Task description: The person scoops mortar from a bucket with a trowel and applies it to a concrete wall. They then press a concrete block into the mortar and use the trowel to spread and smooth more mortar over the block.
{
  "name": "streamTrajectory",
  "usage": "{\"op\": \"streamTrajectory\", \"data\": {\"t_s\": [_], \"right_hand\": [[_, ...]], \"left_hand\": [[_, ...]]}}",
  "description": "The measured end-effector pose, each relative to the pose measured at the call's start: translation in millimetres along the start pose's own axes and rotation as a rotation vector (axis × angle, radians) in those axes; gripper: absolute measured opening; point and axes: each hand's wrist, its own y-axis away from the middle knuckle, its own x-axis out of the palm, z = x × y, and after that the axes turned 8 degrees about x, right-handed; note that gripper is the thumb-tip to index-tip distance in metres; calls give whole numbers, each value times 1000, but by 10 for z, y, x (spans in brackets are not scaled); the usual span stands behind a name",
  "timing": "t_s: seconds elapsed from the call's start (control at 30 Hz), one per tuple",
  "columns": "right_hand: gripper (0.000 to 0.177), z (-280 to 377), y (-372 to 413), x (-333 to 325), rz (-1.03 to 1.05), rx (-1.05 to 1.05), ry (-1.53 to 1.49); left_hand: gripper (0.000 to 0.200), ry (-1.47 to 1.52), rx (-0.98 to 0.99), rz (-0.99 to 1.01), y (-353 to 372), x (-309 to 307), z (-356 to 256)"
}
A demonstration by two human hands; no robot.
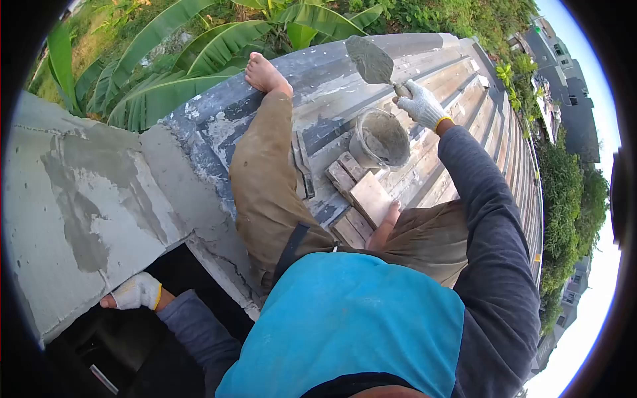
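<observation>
My right hand (421,106), in a white glove with a yellow cuff, grips the handle of a trowel (370,60) whose blade is coated with wet grey mortar. Just below it, a clear bucket (379,138) holding grey mortar stands on the ribbed metal roof (318,89). On the left, my left hand (137,291), gloved too, rests at the lower edge of a concrete wall (30,292) beside a dark opening. Its fingers are mostly hidden. Darker damp mortar patches mark the wall's face.
Wooden blocks and a board (371,198) lie between my legs, near a dark metal bar (302,164). A cracked concrete ledge (222,265) borders the dark opening (199,282). Banana leaves (159,99) rise beyond the roof edge; trees and buildings stand at the right.
</observation>
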Motion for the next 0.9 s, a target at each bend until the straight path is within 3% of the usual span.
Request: {"op": "streamTrajectory", "data": {"t_s": [0.03, 0.07, 0.13, 0.23, 0.43, 0.5, 0.63, 0.77, 0.9], "right_hand": [[46, -234, 48, -86, 5, -7, 113], [46, -411, 97, -121, 11, 12, 113], [43, -699, 232, -105, 116, 190, 395], [38, -1150, 278, 269, 201, 201, 566], [41, -1496, 208, 1134, 305, 259, 572], [41, -1459, 165, 1253, 323, 279, 556], [41, -1560, 38, 1394, 412, 236, 534], [40, -1688, 10, 1404, 422, 101, 559], [39, -1602, 55, 1299, 417, 88, 545]], "left_hand": [[11, -74, 22, 27, 29, 291, -229], [11, -70, 32, 43, 81, 316, -277], [11, -108, 35, 66, 41, 299, -237], [10, -136, 48, 96, 77, 283, -275], [13, -118, 50, 183, 130, 105, -414], [24, -186, 79, 332, 116, -264, -548], [29, -152, 13, 186, 85, 90, -498], [19, -35, -33, 239, 157, 6, -572], [13, -139, 5, 190, 171, 59, -566]]}}
